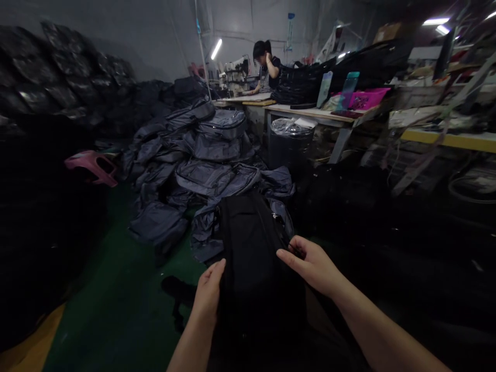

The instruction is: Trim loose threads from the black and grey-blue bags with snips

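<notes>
In the head view, at lower centre, I have the black bag (pixel 250 243) upright between my hands. My left hand (pixel 209 284) has thumb and fingers closed on its left edge; my right hand (pixel 312 263) pinches its right edge near the zip. The bag looks made up, I judge; what is left on it I cannot tell. Beyond, grey bags (pixel 209 175) heap on the green floor (pixel 112 279). At upper centre, a person (pixel 269 75) sits behind a worktable (pixel 281 107).

No lettering, label, brand, number or sign can be read anywhere here.
</notes>
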A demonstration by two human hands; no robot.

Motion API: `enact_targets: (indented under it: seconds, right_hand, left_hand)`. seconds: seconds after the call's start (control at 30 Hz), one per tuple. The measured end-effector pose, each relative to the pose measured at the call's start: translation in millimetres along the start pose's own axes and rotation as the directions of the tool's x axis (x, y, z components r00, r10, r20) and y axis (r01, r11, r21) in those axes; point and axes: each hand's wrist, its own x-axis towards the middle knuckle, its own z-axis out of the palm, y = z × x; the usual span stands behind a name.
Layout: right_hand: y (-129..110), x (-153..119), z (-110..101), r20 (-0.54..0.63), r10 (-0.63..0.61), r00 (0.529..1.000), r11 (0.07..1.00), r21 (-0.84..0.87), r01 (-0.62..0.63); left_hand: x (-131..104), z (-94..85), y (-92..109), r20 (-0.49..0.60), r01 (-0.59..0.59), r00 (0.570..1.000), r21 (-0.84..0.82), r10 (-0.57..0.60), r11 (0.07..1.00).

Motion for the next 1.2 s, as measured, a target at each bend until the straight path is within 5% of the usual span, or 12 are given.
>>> enact_targets:
  seconds: [0.13, 0.4, 0.73, 0.9, 1.03, 1.2]
  right_hand:
    - [7, 3, -2, 0.065, 0.047, 0.997, 0.999, -0.017, -0.046]
    - [38, -2, -28, 0.149, 0.192, 0.97, 0.889, 0.393, -0.237]
    - [46, -10, -32, 0.11, 0.173, 0.979, 0.912, 0.358, -0.201]
    - [53, -6, -33, 0.086, 0.159, 0.984, 0.924, 0.339, -0.179]
    - [51, -3, -31, 0.066, 0.195, 0.979, 0.907, 0.367, -0.206]
    - [46, -3, -24, 0.022, 0.231, 0.973, 0.89, 0.4, -0.22]
  left_hand:
    - [-1, -3.7, -7, 0.11, 0.039, 0.993, -0.063, -0.032, 0.997]
    - [1, -9.4, -15, 0.066, -0.126, 0.989, -0.049, 0.13, 0.991]
    - [-11, -2.1, 0, 0.119, -0.236, 0.969, 0.19, 0.216, 0.953]
    - [-1, -20.0, 4, 0.115, -0.369, 0.926, 0.478, 0.359, 0.797]
    - [0, -36.8, 0, 0.064, -0.491, 0.797, 0.648, 0.6, 0.582]
    - [-17, -20.5, -19, 0.225, -0.425, 0.905, 0.516, 0.36, 0.744]
